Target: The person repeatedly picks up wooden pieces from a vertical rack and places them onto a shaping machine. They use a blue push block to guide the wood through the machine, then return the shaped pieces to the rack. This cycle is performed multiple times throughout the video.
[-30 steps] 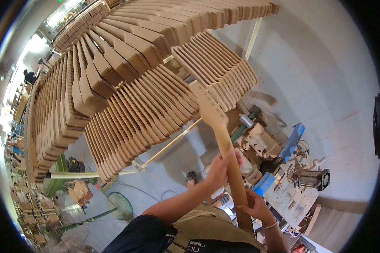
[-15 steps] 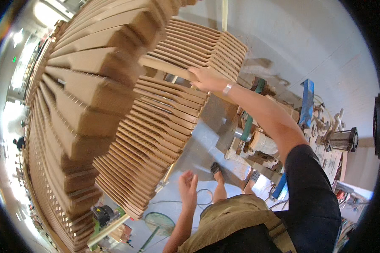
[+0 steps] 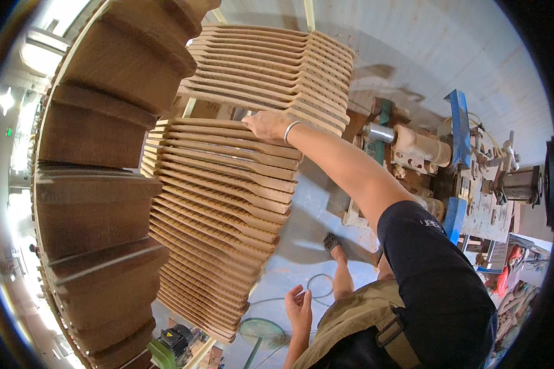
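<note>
Grips or rests on a neck-shaped wooden blank (image 3: 210, 125) with the right hand (image 3: 268, 126) in the head view, cannot tell which, toward the far end of the rack (image 3: 309, 15). Holds the left hand (image 3: 300, 309) empty, loosely curled with digits apart, off the rack's near right corner.

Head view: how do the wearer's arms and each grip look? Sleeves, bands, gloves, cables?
Right arm: short black sleeve with small pale lettering near the cuff, and a slim silvery-white band at the wrist. Right grip: bare, no glove. Left grip: also bare, no band visible; left sleeve isn't in view. No cables on either.
</note>
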Action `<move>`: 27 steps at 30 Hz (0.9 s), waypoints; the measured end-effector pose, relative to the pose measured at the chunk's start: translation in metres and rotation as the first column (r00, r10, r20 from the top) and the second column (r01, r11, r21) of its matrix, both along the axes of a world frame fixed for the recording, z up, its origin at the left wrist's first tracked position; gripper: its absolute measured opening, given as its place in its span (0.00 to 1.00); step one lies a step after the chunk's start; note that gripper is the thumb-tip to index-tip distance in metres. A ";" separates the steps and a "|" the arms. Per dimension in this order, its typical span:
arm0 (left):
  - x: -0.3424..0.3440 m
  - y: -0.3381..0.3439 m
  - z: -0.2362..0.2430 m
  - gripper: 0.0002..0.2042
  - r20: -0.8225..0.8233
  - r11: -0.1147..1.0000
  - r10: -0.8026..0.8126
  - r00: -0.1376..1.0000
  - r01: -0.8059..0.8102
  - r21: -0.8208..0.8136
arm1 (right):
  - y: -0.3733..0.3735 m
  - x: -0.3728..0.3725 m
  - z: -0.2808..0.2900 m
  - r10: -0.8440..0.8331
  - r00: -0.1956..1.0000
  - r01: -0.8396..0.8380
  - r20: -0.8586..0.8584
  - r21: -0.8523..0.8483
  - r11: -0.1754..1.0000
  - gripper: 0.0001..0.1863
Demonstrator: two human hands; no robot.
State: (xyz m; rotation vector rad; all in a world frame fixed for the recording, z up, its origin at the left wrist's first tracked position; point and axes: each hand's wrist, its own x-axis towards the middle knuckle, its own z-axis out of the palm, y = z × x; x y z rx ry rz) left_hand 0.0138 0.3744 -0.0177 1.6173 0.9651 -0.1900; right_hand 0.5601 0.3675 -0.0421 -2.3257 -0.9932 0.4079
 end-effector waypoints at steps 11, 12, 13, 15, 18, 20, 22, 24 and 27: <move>0.002 0.005 -0.006 0.19 -0.005 0.999 -0.033 0.999 0.033 0.017 | 0.023 0.036 -0.005 -0.151 0.857 0.291 0.493 -0.221 0.931 0.07; -0.002 0.006 -0.009 0.18 -0.011 1.000 -0.029 1.000 0.029 0.008 | 0.024 0.038 -0.005 -0.166 0.880 0.294 0.446 -0.235 0.926 0.08; -0.005 0.007 -0.010 0.18 -0.013 1.000 -0.019 1.000 0.019 0.004 | 0.029 0.039 -0.003 -0.178 0.899 0.291 0.400 -0.244 0.925 0.08; -0.009 0.006 -0.011 0.18 -0.011 1.000 -0.028 1.000 0.028 0.004 | 0.020 0.038 -0.003 -0.219 0.926 0.290 0.307 -0.207 0.935 0.09; -0.009 0.002 -0.011 0.17 0.027 0.999 -0.039 0.999 0.039 -0.003 | 0.004 0.042 -0.001 -0.286 0.925 0.326 0.251 -0.131 0.936 0.09; -0.014 -0.001 -0.011 0.16 0.042 1.000 -0.030 0.999 0.030 0.001 | 0.010 0.029 0.019 -0.324 0.902 0.346 0.285 -0.028 0.938 0.09; -0.017 -0.003 -0.012 0.15 0.053 0.999 -0.035 0.998 0.034 0.011 | 0.000 0.023 0.052 -0.271 0.920 0.281 0.283 0.006 0.960 0.08; -0.010 0.001 -0.011 0.15 0.055 0.998 -0.066 0.996 0.065 0.025 | -0.008 0.002 0.077 -0.279 0.944 0.279 0.175 0.023 0.960 0.08; 0.013 0.010 -0.013 0.15 0.166 0.992 -0.123 0.978 0.118 0.039 | -0.029 -0.040 0.085 -0.323 0.941 0.330 -0.099 0.063 0.942 0.11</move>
